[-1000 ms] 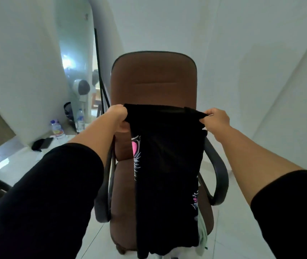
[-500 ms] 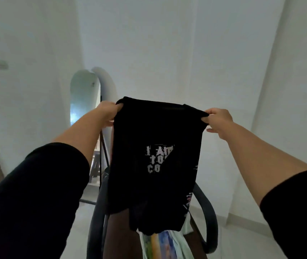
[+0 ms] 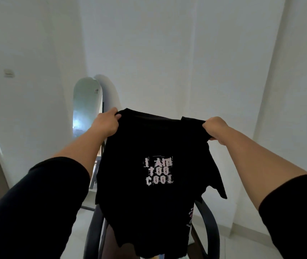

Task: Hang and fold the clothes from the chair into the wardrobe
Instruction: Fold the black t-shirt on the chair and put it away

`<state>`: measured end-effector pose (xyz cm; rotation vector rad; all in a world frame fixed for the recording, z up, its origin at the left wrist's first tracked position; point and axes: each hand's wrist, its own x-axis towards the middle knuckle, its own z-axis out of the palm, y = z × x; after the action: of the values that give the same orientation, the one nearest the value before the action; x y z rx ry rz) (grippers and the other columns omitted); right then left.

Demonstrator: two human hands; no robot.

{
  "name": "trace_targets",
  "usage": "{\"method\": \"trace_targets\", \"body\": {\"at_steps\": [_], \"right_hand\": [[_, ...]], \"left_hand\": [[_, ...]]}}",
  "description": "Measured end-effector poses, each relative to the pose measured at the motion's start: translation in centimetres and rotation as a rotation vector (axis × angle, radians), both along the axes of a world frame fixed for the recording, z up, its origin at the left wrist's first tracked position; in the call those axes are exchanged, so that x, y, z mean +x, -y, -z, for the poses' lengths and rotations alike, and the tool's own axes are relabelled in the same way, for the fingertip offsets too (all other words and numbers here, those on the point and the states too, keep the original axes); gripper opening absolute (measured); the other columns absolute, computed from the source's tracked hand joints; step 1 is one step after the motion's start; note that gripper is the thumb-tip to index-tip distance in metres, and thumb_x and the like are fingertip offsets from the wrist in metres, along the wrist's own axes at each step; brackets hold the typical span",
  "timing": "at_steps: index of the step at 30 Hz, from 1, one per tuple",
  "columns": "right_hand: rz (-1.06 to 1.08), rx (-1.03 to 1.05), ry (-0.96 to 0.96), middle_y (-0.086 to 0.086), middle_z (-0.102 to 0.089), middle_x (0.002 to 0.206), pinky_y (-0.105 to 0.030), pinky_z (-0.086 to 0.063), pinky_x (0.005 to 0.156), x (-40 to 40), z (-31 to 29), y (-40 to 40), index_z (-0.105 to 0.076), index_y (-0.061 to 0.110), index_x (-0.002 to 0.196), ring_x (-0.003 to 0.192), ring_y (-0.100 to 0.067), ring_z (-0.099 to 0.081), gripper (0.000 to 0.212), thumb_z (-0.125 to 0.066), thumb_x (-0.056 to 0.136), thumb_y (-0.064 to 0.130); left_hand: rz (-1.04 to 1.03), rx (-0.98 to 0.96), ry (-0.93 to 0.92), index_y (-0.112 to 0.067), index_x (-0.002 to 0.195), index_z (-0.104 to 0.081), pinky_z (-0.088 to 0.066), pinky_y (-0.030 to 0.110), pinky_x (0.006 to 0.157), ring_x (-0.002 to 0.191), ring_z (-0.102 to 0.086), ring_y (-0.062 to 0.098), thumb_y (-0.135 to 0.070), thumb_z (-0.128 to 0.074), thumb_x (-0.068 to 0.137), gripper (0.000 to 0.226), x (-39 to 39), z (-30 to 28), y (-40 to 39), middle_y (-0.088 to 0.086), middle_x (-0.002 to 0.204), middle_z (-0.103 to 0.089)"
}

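Up high, left hand (image 3: 106, 124) and right hand (image 3: 215, 128) each curled tight, gripping a shoulder of the black printed cotton T-shirt (image 3: 149, 199), above the black-armed office chair (image 3: 211, 230).

Chair (image 3: 211, 232) mostly hidden behind the held-up black T-shirt (image 3: 130, 202), hem cut off by bottom edge

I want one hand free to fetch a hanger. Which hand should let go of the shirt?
Hard to call: left hand and right hand each grip a shoulder of the black T-shirt, level; no hanger shows.
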<state>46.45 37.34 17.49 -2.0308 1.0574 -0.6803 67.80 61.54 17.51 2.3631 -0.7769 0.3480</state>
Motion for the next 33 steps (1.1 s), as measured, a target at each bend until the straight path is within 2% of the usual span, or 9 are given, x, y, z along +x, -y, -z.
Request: {"method": "trace_targets", "body": {"at_steps": [2, 5, 9, 14, 17, 22, 26, 29, 33], "right_hand": [[-0.020, -0.004, -0.041, -0.012, -0.048, 0.074, -0.030, -0.041, 0.055, -0.1, 0.5, 0.5, -0.051, 0.002, 0.078, 0.063, -0.022, -0.043, 0.015, -0.039, 0.087, 0.002], [-0.048, -0.038, -0.085, -0.018, -0.059, 0.093, -0.037, -0.049, 0.075, -0.7, 1.1, 1.8, -0.058, -0.005, 0.103, 0.080, -0.025, -0.055, 0.025, -0.039, 0.090, 0.003], [-0.031, 0.048, -0.089, -0.004, -0.042, 0.068, -0.028, -0.031, 0.055, -1.0, 1.2, 2.2, -0.044, 0.010, 0.073, 0.058, -0.017, -0.039, 0.018, -0.043, 0.091, 0.010], [-0.109, 0.078, -0.051, -0.008, -0.063, 0.082, -0.032, -0.048, 0.071, -1.0, 2.3, 2.4, -0.064, 0.005, 0.086, 0.074, -0.024, -0.060, 0.025, -0.066, 0.082, 0.030], [-0.045, 0.095, -0.037, -0.012, -0.064, 0.096, -0.032, -0.049, 0.073, -0.5, 2.9, 2.5, -0.060, 0.002, 0.100, 0.082, -0.026, -0.063, 0.029, -0.062, 0.086, 0.027], [-0.146, 0.257, 0.129, -0.014, -0.065, 0.111, -0.034, -0.052, 0.085, 1.8, 2.1, 0.2, -0.055, 0.000, 0.119, 0.096, -0.026, -0.064, 0.035, -0.056, 0.090, 0.020], [-0.465, 0.329, 0.277, -0.013, -0.067, 0.107, -0.028, -0.052, 0.081, 3.1, 0.4, -3.2, -0.062, 0.001, 0.118, 0.090, -0.023, -0.065, 0.027, -0.050, 0.095, 0.009], [-0.622, 0.334, 0.319, -0.015, -0.066, 0.115, -0.031, -0.052, 0.090, 3.9, -0.1, -4.6, -0.062, 0.003, 0.119, 0.103, -0.026, -0.064, 0.028, -0.048, 0.096, 0.009], [-0.595, 0.221, 0.384, -0.008, -0.062, 0.097, -0.027, -0.051, 0.074, 3.2, 0.3, -4.8, -0.051, 0.020, 0.118, 0.084, -0.020, -0.061, 0.028, -0.055, 0.092, 0.009]], "left_hand": [[-0.002, 0.025, 0.021, -0.008, 0.107, -0.048, -0.041, 0.041, 0.079, 0.097, -0.052, 0.040, -0.031, -0.032, 0.100, 0.028, 0.4, 0.5, 0.2, 0.026, 0.105, -0.057], [-0.057, 0.023, 0.047, -0.010, 0.102, -0.050, -0.039, 0.037, 0.071, 0.085, -0.048, 0.035, -0.028, -0.034, 0.100, 0.024, 1.2, 1.1, 0.1, 0.024, 0.102, -0.058], [-0.035, 0.005, 0.015, -0.004, 0.105, -0.050, -0.037, 0.039, 0.080, 0.103, -0.050, 0.041, -0.024, -0.031, 0.101, 0.028, 0.9, 1.1, 1.3, 0.027, 0.113, -0.056], [0.081, 0.100, -0.030, -0.005, 0.096, -0.050, -0.037, 0.036, 0.086, 0.110, -0.050, 0.038, -0.032, -0.036, 0.101, 0.031, 0.2, 1.3, 2.0, 0.023, 0.117, -0.056], [0.077, 0.122, -0.055, -0.008, 0.116, -0.052, -0.040, 0.035, 0.087, 0.110, -0.051, 0.035, -0.026, -0.045, 0.098, 0.027, 0.5, 1.4, 1.9, 0.019, 0.122, -0.056], [0.369, -0.133, -0.543, -0.032, 0.138, -0.036, -0.047, 0.019, 0.052, 0.074, -0.054, 0.014, -0.007, -0.045, 0.095, 0.050, -2.5, 0.6, 3.7, 0.005, 0.100, -0.057], [0.593, -0.149, -0.731, -0.042, 0.143, -0.030, -0.054, 0.015, 0.061, 0.083, -0.058, 0.006, -0.009, -0.047, 0.098, 0.058, -5.2, 0.0, 6.1, -0.004, 0.111, -0.055], [0.673, -0.134, -0.782, -0.030, 0.141, -0.039, -0.056, 0.015, 0.068, 0.089, -0.059, 0.004, -0.010, -0.047, 0.098, 0.048, -6.6, 0.0, 7.8, -0.006, 0.115, -0.057], [0.482, -0.293, -0.675, 0.001, 0.107, -0.062, -0.057, 0.018, 0.068, 0.074, -0.064, 0.011, -0.012, -0.055, 0.094, 0.020, -6.9, -0.2, 9.1, 0.008, 0.093, -0.064]]}}
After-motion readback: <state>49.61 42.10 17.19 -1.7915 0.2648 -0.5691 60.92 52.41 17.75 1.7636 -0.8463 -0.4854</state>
